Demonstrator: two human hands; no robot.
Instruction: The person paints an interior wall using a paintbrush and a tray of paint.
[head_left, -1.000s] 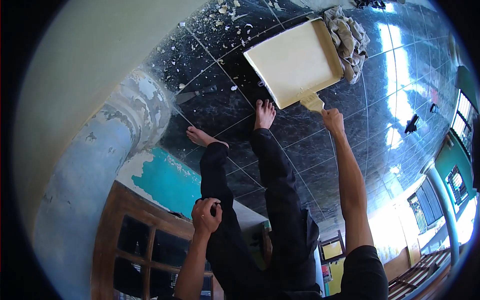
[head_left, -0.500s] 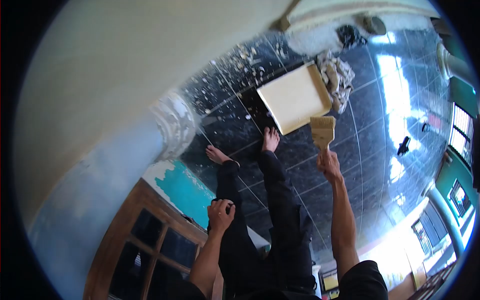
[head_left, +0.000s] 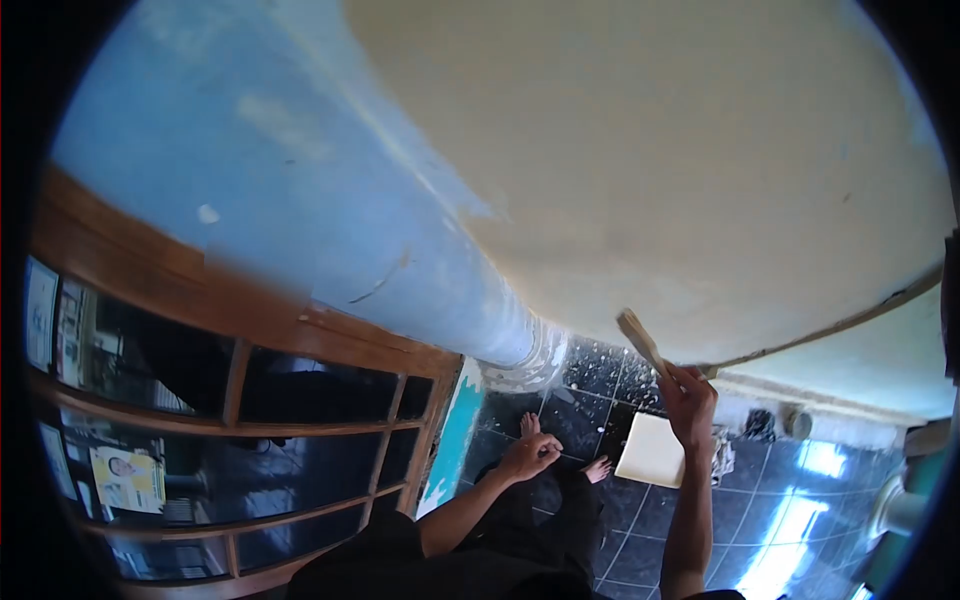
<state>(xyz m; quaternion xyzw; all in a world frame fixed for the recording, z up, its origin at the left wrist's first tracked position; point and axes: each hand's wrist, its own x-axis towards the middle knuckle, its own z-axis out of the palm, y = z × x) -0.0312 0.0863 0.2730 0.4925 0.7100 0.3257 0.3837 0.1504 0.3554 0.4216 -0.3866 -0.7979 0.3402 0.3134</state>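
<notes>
My right hand (head_left: 690, 405) is wrapped around the handle of a flat paintbrush (head_left: 643, 342), seen nearly edge-on. Its cream-coated bristles point up and overlap the cream-painted wall (head_left: 680, 180) in this view. Below and left of that hand lies the paint tray (head_left: 652, 449), holding cream paint, on the dark tiled floor. My left hand (head_left: 530, 456) hovers above my legs with its fingers curled in toward the thumb and nothing visible in them.
A blue column (head_left: 420, 240) adjoins the cream wall. To the left is a wood-framed glass window (head_left: 250, 430). Pale flakes lie on the floor tiles (head_left: 595, 370). Crumpled material (head_left: 722, 455) sits beside the tray, and a black bag (head_left: 760, 425) lies farther right.
The view has swung up toward the wall and window. My right hand has raised the brush from beside the tray to the wall. My left hand stays curled above my legs.
</notes>
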